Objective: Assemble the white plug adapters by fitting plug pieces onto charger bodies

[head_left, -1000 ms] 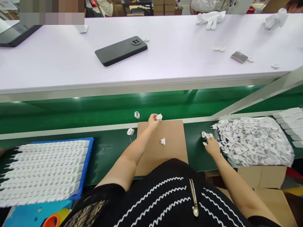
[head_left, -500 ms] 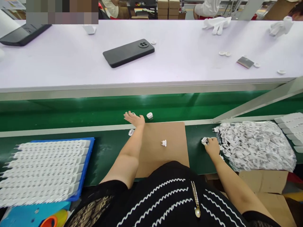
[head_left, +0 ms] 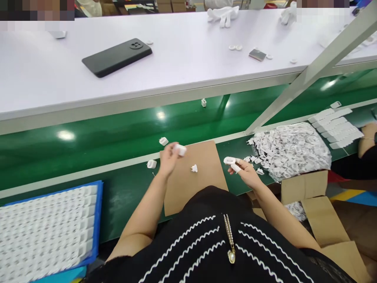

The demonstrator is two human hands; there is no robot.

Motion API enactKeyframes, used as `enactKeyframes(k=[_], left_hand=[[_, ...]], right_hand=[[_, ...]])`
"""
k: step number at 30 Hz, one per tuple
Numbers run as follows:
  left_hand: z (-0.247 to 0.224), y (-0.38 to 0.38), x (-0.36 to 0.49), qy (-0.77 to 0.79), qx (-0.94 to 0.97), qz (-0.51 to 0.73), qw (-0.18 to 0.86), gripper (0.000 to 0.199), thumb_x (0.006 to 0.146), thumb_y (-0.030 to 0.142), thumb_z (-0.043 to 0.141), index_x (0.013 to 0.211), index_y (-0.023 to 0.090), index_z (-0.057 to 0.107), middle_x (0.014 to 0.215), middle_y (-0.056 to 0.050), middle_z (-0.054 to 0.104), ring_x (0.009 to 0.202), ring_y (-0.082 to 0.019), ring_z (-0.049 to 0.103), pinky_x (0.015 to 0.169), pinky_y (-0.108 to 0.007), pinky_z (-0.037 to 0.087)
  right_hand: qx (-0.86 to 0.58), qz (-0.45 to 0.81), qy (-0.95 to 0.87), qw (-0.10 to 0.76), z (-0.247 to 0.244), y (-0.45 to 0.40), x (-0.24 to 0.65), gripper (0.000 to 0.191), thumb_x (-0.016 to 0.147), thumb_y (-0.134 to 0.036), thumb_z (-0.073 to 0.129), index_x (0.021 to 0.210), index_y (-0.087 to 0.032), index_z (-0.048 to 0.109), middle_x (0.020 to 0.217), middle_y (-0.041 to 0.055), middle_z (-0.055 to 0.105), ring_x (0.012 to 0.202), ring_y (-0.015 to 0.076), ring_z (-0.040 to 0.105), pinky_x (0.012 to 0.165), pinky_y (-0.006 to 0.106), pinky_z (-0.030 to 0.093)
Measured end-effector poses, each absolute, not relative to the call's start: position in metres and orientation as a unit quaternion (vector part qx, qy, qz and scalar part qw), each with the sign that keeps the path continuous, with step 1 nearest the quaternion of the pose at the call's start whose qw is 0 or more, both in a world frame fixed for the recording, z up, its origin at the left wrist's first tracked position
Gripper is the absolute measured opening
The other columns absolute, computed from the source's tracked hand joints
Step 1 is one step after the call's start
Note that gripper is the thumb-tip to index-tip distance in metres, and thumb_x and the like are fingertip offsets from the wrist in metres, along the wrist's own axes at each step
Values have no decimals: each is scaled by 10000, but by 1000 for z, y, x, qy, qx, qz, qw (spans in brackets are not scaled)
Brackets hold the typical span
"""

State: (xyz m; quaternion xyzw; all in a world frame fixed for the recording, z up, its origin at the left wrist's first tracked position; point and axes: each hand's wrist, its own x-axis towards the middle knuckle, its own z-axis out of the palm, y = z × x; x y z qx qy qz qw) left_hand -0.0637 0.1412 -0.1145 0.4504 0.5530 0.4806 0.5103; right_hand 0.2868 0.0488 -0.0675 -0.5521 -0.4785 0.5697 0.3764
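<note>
**Left hand (head_left: pixel 168 160) holds a charger (head_left: pixel 180 150), right hand (head_left: pixel 247 173) an oval piece (head_left: pixel 229 160)**

At the far left of the green surface (head_left: pixel 123 204) lies a blue tray (head_left: pixel 96 232), covered by tight rows of white cases (head_left: pixel 59 224). Above and behind it, a black phone (head_left: pixel 118 57) rests on the white shelf (head_left: pixel 176 65). A second charger (head_left: pixel 151 164) sits just left of a cardboard sheet (head_left: pixel 179 196); a third charger (head_left: pixel 163 141) lies a little behind it on the green strip (head_left: pixel 126 139) beyond the white edge.

The left hand is raised over the sheet's left part, fingers narrowed around its charger, which is blurred. Right of it, a small plug (head_left: pixel 194 168) lies alone on the sheet, prongs to the left. Farther back, a fourth charger (head_left: pixel 204 103) stands on the strip under the shelf. White gloves (head_left: pixel 224 16) lie on the shelf.

The right hand, right of the sheet, pinches the oval piece between thumb and fingers; white also shows on the thumb. Next come loose plugs (head_left: pixel 259 171), a clear bag (head_left: pixel 294 149) heaped with more, an open box (head_left: pixel 326 220) below it and a stack of white strips (head_left: pixel 338 127). At the right edge is another person's arm (head_left: pixel 367 139).
</note>
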Motion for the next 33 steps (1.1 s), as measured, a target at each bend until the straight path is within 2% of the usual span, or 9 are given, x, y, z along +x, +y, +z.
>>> enactKeyframes(k=[4, 9, 14, 19, 23, 25, 29, 31, 33], left_hand=[[-82, 73, -8, 437, 431, 345, 710, 630, 780, 457, 861, 1297, 184, 629, 1138, -104, 687, 973, -203, 668, 839, -318, 572], [-54, 37, 12, 380, 427, 336, 749, 514, 775, 399, 889, 1194, 166, 704, 1114, -105, 708, 980, -195, 666, 901, -323, 542], [-41, 23, 17, 324, 417, 356, 771, 526, 838, 412, 837, 1299, 223, 670, 1098, -81, 678, 1026, -215, 661, 928, -360, 557], [-30, 18, 19, 313, 335, 350, 817, 611, 794, 360, 873, 1336, 245, 617, 1020, -57, 641, 856, -152, 620, 771, -282, 541], [-23, 17, 17, 282, 264, 326, 863, 667, 681, 289, 940, 1242, 294, 580, 1038, -32, 598, 669, -79, 493, 514, -178, 349], [-22, 18, 17, 279, 265, 315, 868, 573, 719, 374, 923, 1162, 267, 575, 1019, -29, 593, 592, -52, 416, 468, -166, 281], [-26, 17, 21, 329, 302, 305, 841, 586, 810, 680, 766, 1010, 162, 581, 850, -48, 597, 648, -112, 535, 520, -214, 438], [-28, 15, 24, 360, 323, 306, 820, 617, 807, 723, 738, 935, 143, 572, 770, -39, 587, 647, -123, 554, 528, -220, 456], [-29, 12, 27, 374, 343, 303, 806, 611, 811, 724, 731, 925, 150, 551, 717, -12, 572, 564, -95, 502, 470, -194, 383]], right_hand=[[-517, 582, -501, 379, -40, 31, 275, 421, 907, -490, 689, 1208, -196, 695, 977, 86, 746, 716, 171, 634, 714, 348, 564], [-502, 547, -566, 359, -25, 14, 270, 293, 955, -429, 622, 1135, -210, 698, 923, 64, 735, 788, 198, 674, 723, 335, 569], [-501, 465, -643, 345, -6, -1, 262, 282, 988, -371, 603, 1214, -220, 681, 1104, 89, 754, 921, 222, 720, 866, 373, 583], [-511, 431, -657, 347, 9, -10, 254, 260, 1001, -384, 589, 1155, -206, 699, 1026, 85, 765, 797, 202, 687, 772, 354, 579], [-494, 487, -622, 363, 6, -13, 250, 277, 1014, -399, 568, 1167, -195, 676, 1008, 90, 764, 796, 195, 710, 758, 344, 597], [-478, 534, -591, 370, 2, -14, 248, 299, 1009, -418, 575, 1185, -192, 662, 973, 81, 758, 784, 189, 715, 725, 329, 605], [-469, 558, -567, 383, -2, -16, 244, 307, 987, -420, 606, 1187, -192, 656, 966, 75, 750, 772, 181, 702, 722, 326, 607], [-480, 525, -586, 388, -2, -16, 244, 287, 979, -398, 619, 1175, -196, 669, 1023, 86, 753, 825, 191, 712, 770, 337, 608], [-491, 476, -617, 389, -1, -17, 244, 254, 984, -370, 611, 1160, -201, 683, 1080, 96, 754, 904, 210, 722, 844, 359, 603]])
